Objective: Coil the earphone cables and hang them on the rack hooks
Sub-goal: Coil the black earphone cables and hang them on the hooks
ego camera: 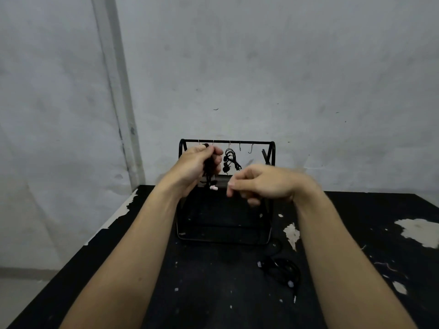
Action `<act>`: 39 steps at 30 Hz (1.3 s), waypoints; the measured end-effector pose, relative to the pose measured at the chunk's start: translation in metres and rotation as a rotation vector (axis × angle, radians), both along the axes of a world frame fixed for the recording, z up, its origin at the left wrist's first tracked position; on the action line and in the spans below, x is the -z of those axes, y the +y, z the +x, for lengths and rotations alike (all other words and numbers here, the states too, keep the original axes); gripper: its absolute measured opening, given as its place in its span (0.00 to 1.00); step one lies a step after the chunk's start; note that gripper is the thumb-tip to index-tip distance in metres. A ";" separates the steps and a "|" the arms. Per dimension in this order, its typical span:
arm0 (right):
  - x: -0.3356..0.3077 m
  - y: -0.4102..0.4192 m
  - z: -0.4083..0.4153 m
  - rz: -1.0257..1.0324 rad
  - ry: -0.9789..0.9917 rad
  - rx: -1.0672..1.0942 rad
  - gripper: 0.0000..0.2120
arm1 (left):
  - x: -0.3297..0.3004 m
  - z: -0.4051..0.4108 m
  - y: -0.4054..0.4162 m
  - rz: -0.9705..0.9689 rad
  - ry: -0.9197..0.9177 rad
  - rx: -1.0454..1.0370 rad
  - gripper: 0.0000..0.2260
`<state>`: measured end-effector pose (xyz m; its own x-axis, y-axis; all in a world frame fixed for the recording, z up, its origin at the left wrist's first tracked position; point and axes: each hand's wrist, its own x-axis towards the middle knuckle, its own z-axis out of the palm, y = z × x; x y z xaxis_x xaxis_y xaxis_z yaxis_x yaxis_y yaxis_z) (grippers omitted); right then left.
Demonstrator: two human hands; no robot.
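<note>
While the left hand (pixel 198 163) grips a bundled black earphone cable (pixel 209 169) up by the left end of the black metal rack (pixel 226 186), pale earbuds dangle just below its fingers. The right hand (pixel 259 184) hovers in front of the rack with its fingers curled (it is blurred, so I cannot tell whether it holds anything). Another coiled black earphone set (pixel 230 160) hangs from a thin wire hook (pixel 229 144) on the top bar. A loose black earphone cable (pixel 282 273) lies on the chipped black surface (pixel 213 293), near the rack's right front corner.
</note>
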<state>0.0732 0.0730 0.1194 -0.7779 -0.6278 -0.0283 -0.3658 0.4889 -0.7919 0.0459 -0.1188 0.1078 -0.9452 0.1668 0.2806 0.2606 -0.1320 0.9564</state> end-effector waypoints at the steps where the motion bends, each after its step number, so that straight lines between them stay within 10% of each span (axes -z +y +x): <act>1: -0.006 0.004 0.001 -0.009 0.083 0.053 0.12 | 0.001 0.001 0.000 -0.050 -0.023 0.019 0.13; 9: -0.031 0.006 0.000 -0.256 0.454 0.308 0.09 | 0.003 0.021 0.012 -0.114 -0.145 0.356 0.16; 18: 0.000 -0.010 -0.028 -0.573 0.235 0.346 0.07 | -0.003 0.023 0.010 0.146 -0.068 0.557 0.15; 29: 0.045 -0.034 -0.018 -0.153 -0.075 -0.008 0.11 | -0.014 0.006 0.003 0.406 -0.035 0.251 0.10; 39: -0.004 -0.005 0.000 -0.005 0.094 0.016 0.12 | 0.007 0.001 0.003 -0.099 0.021 0.024 0.13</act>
